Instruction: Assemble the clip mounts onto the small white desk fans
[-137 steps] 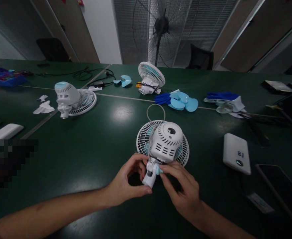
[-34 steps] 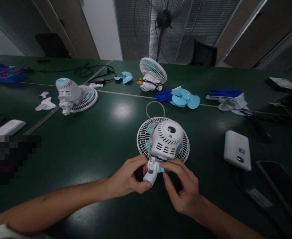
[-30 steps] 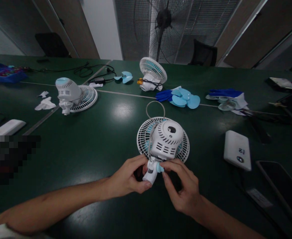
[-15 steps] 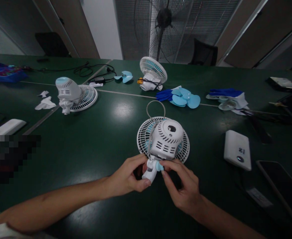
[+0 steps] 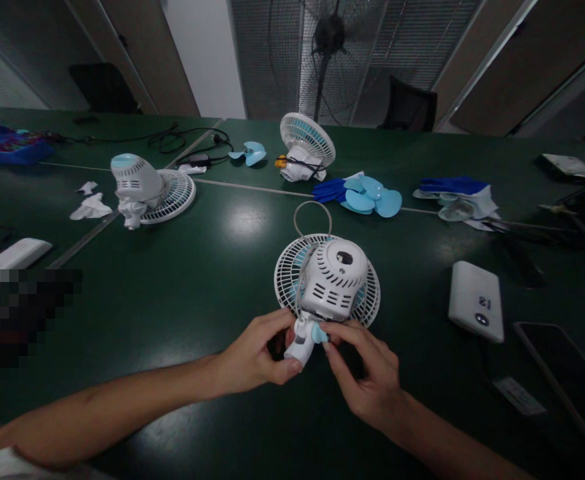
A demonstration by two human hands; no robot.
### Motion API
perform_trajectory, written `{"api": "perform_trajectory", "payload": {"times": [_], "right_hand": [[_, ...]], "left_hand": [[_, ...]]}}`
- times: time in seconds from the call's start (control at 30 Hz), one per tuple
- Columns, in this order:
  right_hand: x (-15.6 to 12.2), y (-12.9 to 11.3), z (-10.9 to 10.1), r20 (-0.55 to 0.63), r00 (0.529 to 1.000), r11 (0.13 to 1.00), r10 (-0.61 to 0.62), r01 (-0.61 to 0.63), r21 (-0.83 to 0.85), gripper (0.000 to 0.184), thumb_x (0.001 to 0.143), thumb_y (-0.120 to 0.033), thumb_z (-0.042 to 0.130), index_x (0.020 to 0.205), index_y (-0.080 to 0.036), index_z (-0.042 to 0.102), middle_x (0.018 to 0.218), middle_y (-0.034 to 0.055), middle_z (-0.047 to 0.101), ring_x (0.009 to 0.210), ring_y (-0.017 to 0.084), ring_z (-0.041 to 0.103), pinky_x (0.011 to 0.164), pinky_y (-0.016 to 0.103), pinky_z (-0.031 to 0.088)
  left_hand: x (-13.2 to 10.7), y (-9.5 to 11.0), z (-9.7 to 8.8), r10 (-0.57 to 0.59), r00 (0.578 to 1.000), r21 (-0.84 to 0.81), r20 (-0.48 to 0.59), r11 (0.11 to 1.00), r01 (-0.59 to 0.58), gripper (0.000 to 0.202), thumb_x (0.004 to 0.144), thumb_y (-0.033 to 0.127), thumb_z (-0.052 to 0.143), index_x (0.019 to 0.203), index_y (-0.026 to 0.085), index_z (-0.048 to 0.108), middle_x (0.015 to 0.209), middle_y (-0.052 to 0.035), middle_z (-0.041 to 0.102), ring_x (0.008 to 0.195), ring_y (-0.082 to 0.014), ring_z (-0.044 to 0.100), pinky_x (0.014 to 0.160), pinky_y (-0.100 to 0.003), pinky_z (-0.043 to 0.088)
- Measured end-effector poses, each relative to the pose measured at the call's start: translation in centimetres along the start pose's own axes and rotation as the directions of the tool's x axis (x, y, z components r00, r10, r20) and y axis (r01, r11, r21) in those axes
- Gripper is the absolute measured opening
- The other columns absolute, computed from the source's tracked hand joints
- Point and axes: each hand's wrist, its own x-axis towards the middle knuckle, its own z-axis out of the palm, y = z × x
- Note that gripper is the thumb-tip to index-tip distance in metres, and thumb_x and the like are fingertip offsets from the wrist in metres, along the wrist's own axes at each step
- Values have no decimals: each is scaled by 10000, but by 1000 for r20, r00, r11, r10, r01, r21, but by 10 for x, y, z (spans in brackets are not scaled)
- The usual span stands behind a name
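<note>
A: What's the setting?

B: A dim room with a big standing fan at 12 o'clock, behind a dark green table. Counting the clock from the hands, a second small fan lies between 10 and 11, and loose blue blades at 1.

A: And the fan being handled?

B: It lies face down on its grille just ahead of the hands, its white motor casing uppermost. From the casing the neck reaches back toward the person, its long axis running roughly from 1 to 7 o'clock.

A: How are the hands placed?

B: The left hand is at the neck's 9 o'clock side, gripping it between thumb and fingers. The right hand comes in from 4, thumb and forefinger closed on the light blue knob.

A: Which hand is nearer that knob?

B: The right. The knob sticks out of the neck toward 2 or 3 o'clock, facing those fingertips.
</note>
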Motion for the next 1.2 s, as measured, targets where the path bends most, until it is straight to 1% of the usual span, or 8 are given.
{"api": "perform_trajectory", "payload": {"times": [0.2, 0.4, 0.57, 0.8, 0.9, 1.0, 1.2], "right_hand": [[-2, 2, 1, -2, 1000, 1000, -2, 2, -2, 390, 933, -19, 613, 1281, -194, 644, 939, 31, 690, 835, 149, 696, 745, 282, 570], [-1, 2, 0, -4, 1000, 1000, -8, 8, -15, 388, 932, -22, 620, 1279, -193, 650, 948, 32, 704, 841, 146, 707, 742, 272, 581], [-2, 3, 0, -7, 1000, 1000, -13, 13, -12, 382, 940, -25, 620, 1281, -193, 654, 987, 45, 727, 892, 157, 722, 793, 277, 604], [-3, 3, 1, -3, 1000, 1000, 3, -3, -6, 361, 950, -31, 616, 1264, -203, 660, 967, 39, 728, 866, 153, 726, 795, 270, 604], [-3, 2, 0, -9, 1000, 1000, 7, -7, -14, 349, 954, -45, 620, 1261, -206, 659, 939, 30, 719, 847, 152, 720, 776, 267, 595], [-2, 2, 0, -12, 999, 999, 32, -32, -5, 311, 952, -74, 646, 1234, -206, 659, 897, 15, 705, 787, 144, 709, 725, 259, 582], [-1, 3, 1, -12, 998, 998, 65, -65, -8, 251, 952, -118, 679, 1185, -208, 652, 882, 7, 695, 766, 141, 702, 705, 258, 572]], "left_hand": [[0, 1, 0, -3, 1000, 7, 0, 1000, 3, 530, 929, 695, 595, 946, 166, 565, 880, -21, 510, 775, -156, 432, 701, -267, 344], [0, 1, 0, 4, 1000, 13, -2, 1000, -4, 506, 937, 667, 601, 966, 163, 573, 898, -32, 528, 783, -161, 442, 697, -268, 351], [0, 1, 0, 12, 1000, 10, -6, 1000, -12, 502, 941, 663, 596, 967, 162, 578, 881, -26, 514, 774, -158, 431, 688, -267, 341], [0, 3, -1, -15, 1000, 5, -2, 1000, 15, 523, 931, 681, 595, 952, 158, 579, 876, -25, 513, 768, -156, 427, 682, -263, 340], [0, 3, -1, -16, 1000, 7, 8, 1000, 16, 529, 935, 683, 584, 982, 156, 590, 893, -35, 536, 776, -161, 442, 688, -265, 355], [0, 3, -1, -7, 1000, 13, 13, 1000, 6, 525, 943, 671, 577, 1025, 153, 601, 938, -53, 572, 803, -172, 470, 717, -276, 379], [1, 4, -2, -5, 1000, 18, 22, 1000, 5, 491, 941, 642, 594, 1003, 156, 600, 928, -47, 567, 802, -170, 466, 714, -276, 377]]}}
